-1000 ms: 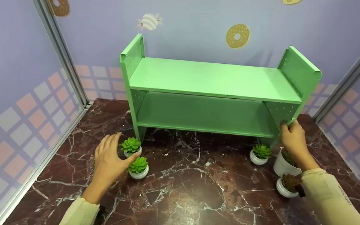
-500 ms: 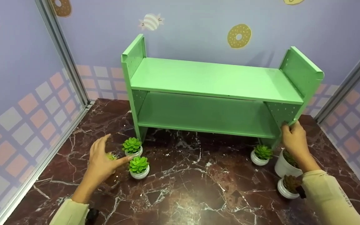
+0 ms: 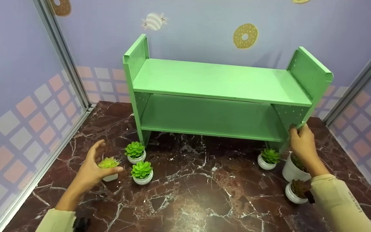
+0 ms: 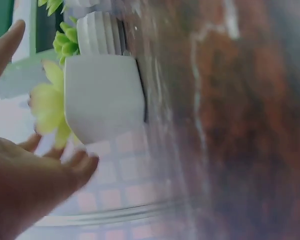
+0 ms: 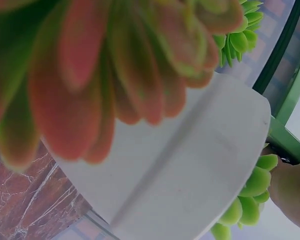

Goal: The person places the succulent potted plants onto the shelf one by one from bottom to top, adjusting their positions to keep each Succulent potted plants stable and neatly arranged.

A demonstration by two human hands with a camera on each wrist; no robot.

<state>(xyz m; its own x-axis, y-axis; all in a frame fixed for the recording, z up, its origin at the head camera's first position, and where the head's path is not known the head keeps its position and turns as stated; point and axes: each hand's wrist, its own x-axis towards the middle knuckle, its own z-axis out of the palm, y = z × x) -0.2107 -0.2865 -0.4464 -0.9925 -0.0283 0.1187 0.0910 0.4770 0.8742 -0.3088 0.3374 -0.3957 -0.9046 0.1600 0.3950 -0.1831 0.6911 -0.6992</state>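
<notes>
The left hand, fingers spread and released, cups a pale-green succulent in a white pot; the right hand grasps the green two-tier shelf's side at 3 o'clock.

Left hand sits lower left of the head view, fingers loosely spread, thumb pointing right; right hand at right, fingers curled, forearm running to the lower right corner.
</notes>
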